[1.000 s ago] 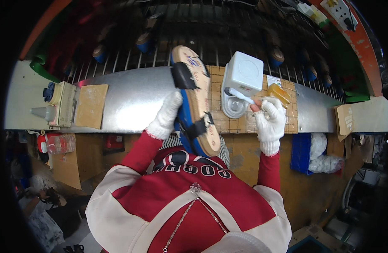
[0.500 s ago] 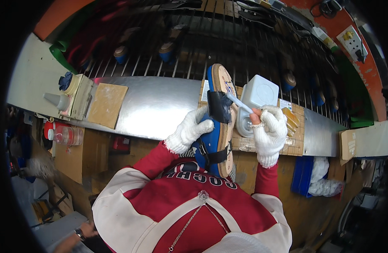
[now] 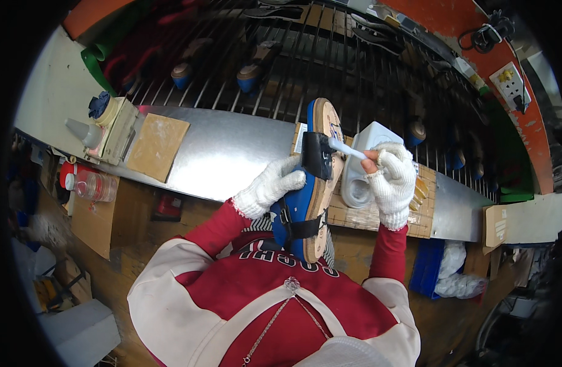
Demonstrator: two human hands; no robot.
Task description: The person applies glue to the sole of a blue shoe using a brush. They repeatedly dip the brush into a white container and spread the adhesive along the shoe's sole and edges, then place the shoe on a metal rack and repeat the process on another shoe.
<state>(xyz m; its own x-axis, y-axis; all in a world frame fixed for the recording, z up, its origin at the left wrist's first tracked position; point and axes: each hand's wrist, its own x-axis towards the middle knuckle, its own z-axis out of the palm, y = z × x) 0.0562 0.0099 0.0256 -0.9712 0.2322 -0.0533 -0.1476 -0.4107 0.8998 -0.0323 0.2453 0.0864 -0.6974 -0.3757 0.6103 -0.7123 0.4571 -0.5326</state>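
My left hand [image 3: 270, 187], in a white knitted glove, is closed on the side of a sandal [image 3: 312, 202] with black straps on a blue last, held upright in front of my chest. The tan sole faces right, and its toe end points away from me. My right hand [image 3: 391, 185], gloved with bare fingertips, pinches a slim white brush [image 3: 348, 148]. The brush's tip meets the edge of the wide black strap [image 3: 316, 155]; its bristles are too small to make out. Just behind my right hand stands a white plastic container [image 3: 374, 137] with a round cup at its near end.
A metal ledge [image 3: 232, 147] runs across, carrying a tan square board [image 3: 158, 147] at left. Beyond it, sandals on blue lasts [image 3: 249, 79] lie on a rack of metal rods [image 3: 281, 92]. A yellow block [image 3: 419, 194] is right of my right hand. A blue crate [image 3: 426, 268] sits lower right.
The brush tip stays at the strap edge, its handle now lying slightly flatter. The sandal's near end has swung a little left. Another person's hand at the lower left has left the view.
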